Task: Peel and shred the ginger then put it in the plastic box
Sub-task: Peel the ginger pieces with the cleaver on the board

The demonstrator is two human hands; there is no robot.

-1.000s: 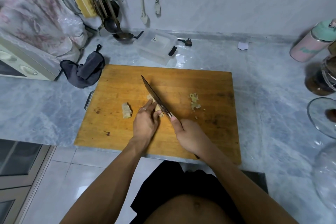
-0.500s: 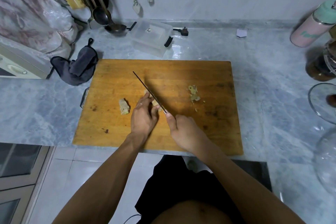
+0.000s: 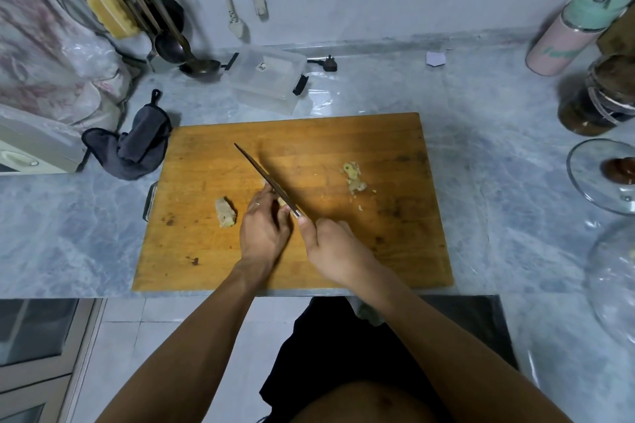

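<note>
Slicing step, mid-cut. Right hand (image 3: 335, 249) is wrapped around the knife (image 3: 266, 178) handle, fingers curled closed on it; the blade runs up and to the left from the hand, tip pointing toward the far-left of the cutting board (image 3: 395, 251). Left hand (image 3: 263, 225) sits just left of the blade, fingers curled down and pinning a small ginger piece (image 3: 282, 210) against the board. That piece is mostly hidden between the fingertips and the blade, so its long axis can't be told. Key relation: the blade lies directly against the right side of the left fingertips, ginger right under the heel of the edge near the handle, so the cut lands there and the left fingers have to back away leftward as slices come off. A second ginger chunk (image 3: 225, 216) lies on the board just left of the left hand, untouched, long axis roughly toward and away from the person; left hand is the nearer one for it. Scrap pile (image 3: 354, 178), likely peel, sits right of the blade, well apart. Plastic box (image 3: 269, 77) is on the bench (image 3: 498, 182) beyond the board's far edge, lid open; can't tell if anything is inside. Judgement: peeling looks done, shredding barely started, transfer not begun. Risk: fingertips very close to the edge.
</note>
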